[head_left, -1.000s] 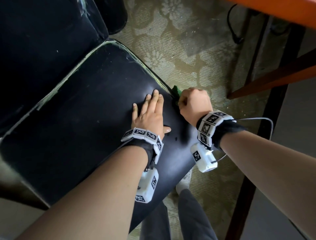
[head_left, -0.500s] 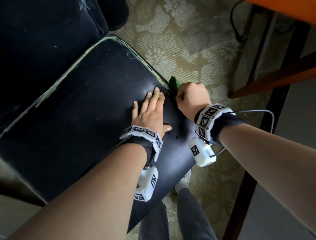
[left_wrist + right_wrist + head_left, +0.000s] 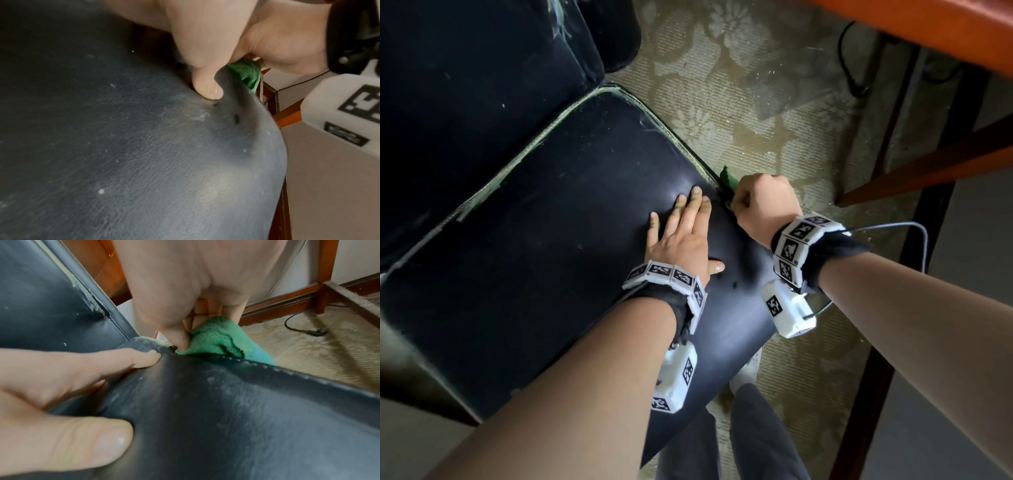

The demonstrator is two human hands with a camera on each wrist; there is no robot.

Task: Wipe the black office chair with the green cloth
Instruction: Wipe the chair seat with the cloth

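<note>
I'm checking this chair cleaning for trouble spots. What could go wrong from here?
1. The seat has a frayed, peeling seam; the green cloth gripped by the right hand rubs the seat edge and could snag and tear it further.
2. The left hand presses flat beside the cloth, so a stroke may bump its fingers.
3. White specks remain across the seat, possibly missed.
</note>
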